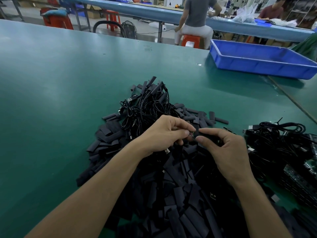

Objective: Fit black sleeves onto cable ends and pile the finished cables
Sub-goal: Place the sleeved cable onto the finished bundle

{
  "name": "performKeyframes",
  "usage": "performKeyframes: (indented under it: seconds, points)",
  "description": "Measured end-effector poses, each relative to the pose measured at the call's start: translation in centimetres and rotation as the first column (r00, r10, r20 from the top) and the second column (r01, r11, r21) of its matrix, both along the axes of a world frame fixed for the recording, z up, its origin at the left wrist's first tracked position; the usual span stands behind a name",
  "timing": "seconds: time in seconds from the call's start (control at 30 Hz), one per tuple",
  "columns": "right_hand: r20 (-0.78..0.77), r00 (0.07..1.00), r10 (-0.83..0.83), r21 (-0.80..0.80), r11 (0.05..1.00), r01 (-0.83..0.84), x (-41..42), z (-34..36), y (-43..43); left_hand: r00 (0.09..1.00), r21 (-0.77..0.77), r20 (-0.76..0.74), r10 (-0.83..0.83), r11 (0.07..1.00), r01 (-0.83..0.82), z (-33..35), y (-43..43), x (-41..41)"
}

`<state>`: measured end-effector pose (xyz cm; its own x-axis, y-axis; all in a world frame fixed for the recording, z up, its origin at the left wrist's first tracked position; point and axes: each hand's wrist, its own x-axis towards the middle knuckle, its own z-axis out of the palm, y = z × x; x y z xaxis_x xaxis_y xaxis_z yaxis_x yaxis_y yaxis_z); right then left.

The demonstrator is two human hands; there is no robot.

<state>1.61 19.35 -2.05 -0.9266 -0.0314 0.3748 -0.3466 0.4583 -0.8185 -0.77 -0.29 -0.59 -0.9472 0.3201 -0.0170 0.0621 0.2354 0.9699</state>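
My left hand (164,133) pinches a cable end with a small reddish circuit piece (191,134) between thumb and fingers; a silver USB plug (167,150) hangs below the palm. My right hand (224,148) pinches a black sleeve (204,133) right against that cable end. Both hands hover over a big heap of loose black sleeves (180,186). Just beyond them lies a pile of sleeved black cables (147,103). A bundle of black cables (281,140) lies to the right.
The green table (51,100) stretches left and far. A blue plastic tray (260,59) stands at the back right. Dark circuit boards (301,176) sit at the right edge. Two people sit at a far bench among red stools.
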Motion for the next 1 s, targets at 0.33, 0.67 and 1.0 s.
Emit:
performKeyframes:
  seconds: [0.33,0.67,1.0]
  points:
    - [-0.024,0.999,0.03,0.029,0.999,-0.029,0.36,0.35,-0.14,0.999,-0.104,-0.036,0.031,0.994,-0.034,-0.08,-0.59,-0.28]
    - [-0.061,0.998,0.028,0.014,1.0,-0.027,0.24,0.31,-0.18,1.0,-0.066,0.013,0.017,0.998,-0.016,0.03,0.06,-0.09]
    - [-0.087,0.996,0.016,-0.024,1.0,-0.019,-0.02,-0.07,-0.06,0.998,-0.039,0.067,-0.017,0.999,0.02,0.32,-0.02,-0.06]
